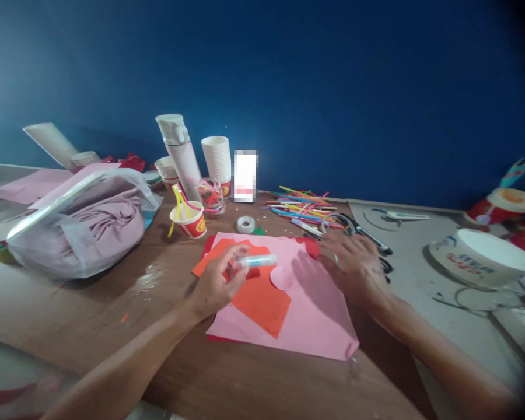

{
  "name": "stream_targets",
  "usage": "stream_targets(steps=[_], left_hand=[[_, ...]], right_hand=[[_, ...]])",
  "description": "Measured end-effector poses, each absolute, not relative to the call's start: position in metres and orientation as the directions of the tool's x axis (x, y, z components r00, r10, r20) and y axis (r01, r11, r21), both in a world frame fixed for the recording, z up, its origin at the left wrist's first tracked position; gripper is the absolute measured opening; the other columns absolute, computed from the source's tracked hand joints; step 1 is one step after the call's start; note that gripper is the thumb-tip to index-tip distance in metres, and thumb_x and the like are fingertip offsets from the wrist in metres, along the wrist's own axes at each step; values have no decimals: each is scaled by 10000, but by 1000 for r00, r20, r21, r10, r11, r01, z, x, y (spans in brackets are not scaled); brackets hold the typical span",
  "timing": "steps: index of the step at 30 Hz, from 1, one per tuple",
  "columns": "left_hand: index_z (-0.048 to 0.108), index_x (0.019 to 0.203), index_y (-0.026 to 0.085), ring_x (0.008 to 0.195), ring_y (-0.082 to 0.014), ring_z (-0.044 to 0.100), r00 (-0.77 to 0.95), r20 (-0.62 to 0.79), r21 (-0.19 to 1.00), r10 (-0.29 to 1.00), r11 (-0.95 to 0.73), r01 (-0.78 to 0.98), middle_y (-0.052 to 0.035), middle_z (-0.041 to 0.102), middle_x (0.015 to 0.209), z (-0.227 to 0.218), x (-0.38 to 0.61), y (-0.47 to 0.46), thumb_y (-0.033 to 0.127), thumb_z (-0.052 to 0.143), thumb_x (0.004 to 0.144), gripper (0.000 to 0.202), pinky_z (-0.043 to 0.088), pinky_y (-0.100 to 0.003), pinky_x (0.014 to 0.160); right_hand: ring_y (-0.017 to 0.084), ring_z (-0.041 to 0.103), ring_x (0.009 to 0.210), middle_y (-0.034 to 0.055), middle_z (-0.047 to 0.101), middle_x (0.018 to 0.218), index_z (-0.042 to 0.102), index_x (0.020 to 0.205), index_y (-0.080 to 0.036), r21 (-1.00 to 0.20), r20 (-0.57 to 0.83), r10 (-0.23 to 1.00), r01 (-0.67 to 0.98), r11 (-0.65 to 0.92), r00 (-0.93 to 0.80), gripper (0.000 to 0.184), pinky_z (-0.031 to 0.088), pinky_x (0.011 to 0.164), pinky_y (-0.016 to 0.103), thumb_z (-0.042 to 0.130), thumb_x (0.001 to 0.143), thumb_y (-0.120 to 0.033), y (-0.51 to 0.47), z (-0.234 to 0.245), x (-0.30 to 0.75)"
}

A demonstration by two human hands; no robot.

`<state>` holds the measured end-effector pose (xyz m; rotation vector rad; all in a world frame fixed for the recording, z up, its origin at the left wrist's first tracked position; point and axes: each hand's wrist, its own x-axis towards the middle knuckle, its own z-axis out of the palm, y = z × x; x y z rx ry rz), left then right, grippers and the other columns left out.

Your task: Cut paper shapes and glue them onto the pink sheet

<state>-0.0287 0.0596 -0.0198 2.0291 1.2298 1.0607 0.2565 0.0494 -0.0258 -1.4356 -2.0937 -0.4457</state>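
Note:
My left hand (219,283) is closed round a clear glue stick (256,261), held level above a sheet of orange paper (260,297). That orange sheet lies on a larger pink sheet (315,318) spread on the brown table. A small pink paper cut-out (282,278) rests at the orange sheet's right edge. My right hand (354,265) lies flat with fingers stretched out, pressing on the pink sheet's upper right part, beside black scissors (370,236).
A roll of clear tape (245,224), a red paper cup (192,220) with straws, a heap of coloured straws (304,205) and stacked white cups (217,158) sit behind the paper. A plastic bag of pink cloth (83,224) lies left. A white bowl (481,256) stands right.

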Motion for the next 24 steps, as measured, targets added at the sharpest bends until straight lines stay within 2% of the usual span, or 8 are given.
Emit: stream_targets(steps=[2, 4, 7, 10, 12, 15, 20, 24], left_hand=[[519, 1125, 204, 889, -153, 598, 387, 358, 691, 850, -520, 503, -49, 623, 1030, -20, -25, 50, 221, 496, 815, 312, 482, -268, 811], [497, 1156, 217, 936, -153, 590, 497, 346, 642, 796, -587, 493, -48, 622, 1054, -21, -21, 42, 224, 480, 832, 325, 462, -258, 842], [469, 1186, 235, 1004, -154, 571, 570, 318, 619, 757, -621, 480, -48, 610, 1106, -25, -19, 37, 223, 463, 847, 340, 439, -254, 884], [430, 1225, 233, 1008, -161, 571, 536, 283, 645, 795, -571, 507, -51, 605, 1129, -27, -23, 41, 280, 494, 837, 396, 451, -253, 866], [417, 1233, 230, 918, -151, 597, 480, 251, 676, 840, -507, 534, -48, 614, 1095, -27, -27, 47, 320, 506, 827, 425, 485, -229, 764], [471, 1171, 224, 775, -124, 601, 392, 276, 697, 878, -463, 547, -31, 626, 984, -26, -31, 55, 324, 471, 840, 345, 482, -203, 642], [551, 1026, 214, 734, -104, 579, 452, 295, 672, 842, -519, 529, -11, 617, 891, -27, -25, 56, 272, 446, 850, 213, 456, -186, 615], [570, 961, 204, 765, -102, 573, 497, 275, 663, 823, -536, 523, -13, 618, 911, -27, -21, 54, 251, 448, 848, 173, 451, -185, 647]], right_hand=[[226, 573, 968, 96, 655, 1056, 580, 1077, -172, -126, 585, 733, 854, 505, -347, 314, 339, 867, 374, 558, 817, -346, 39, -23, 233], [224, 569, 955, 101, 651, 1047, 555, 1114, -162, -210, 531, 751, 798, 565, -392, 377, 341, 837, 353, 586, 798, -367, 29, -23, 213], [170, 582, 708, 26, 678, 787, 601, 999, -205, -275, 422, 778, 753, 598, -465, 184, 329, 736, 321, 526, 852, -285, 21, -28, 197], [163, 568, 668, 2, 666, 742, 614, 940, -223, -250, 362, 803, 780, 573, -474, 146, 302, 707, 316, 504, 867, -286, 25, -36, 198], [160, 573, 700, -2, 669, 768, 610, 949, -226, -211, 389, 829, 837, 504, -401, 151, 297, 718, 310, 508, 865, -299, 32, -41, 206], [166, 573, 741, 9, 666, 780, 616, 933, -218, -114, 427, 852, 917, 384, -304, 149, 288, 737, 312, 496, 868, -278, 45, -45, 222], [236, 541, 858, 81, 642, 884, 631, 923, -188, -25, 439, 869, 964, 264, -226, 165, 266, 729, 345, 530, 843, -292, 54, -48, 237], [235, 525, 875, 89, 622, 916, 630, 960, -195, -3, 454, 865, 970, 243, -216, 222, 271, 730, 338, 517, 849, -351, 52, -48, 241]])
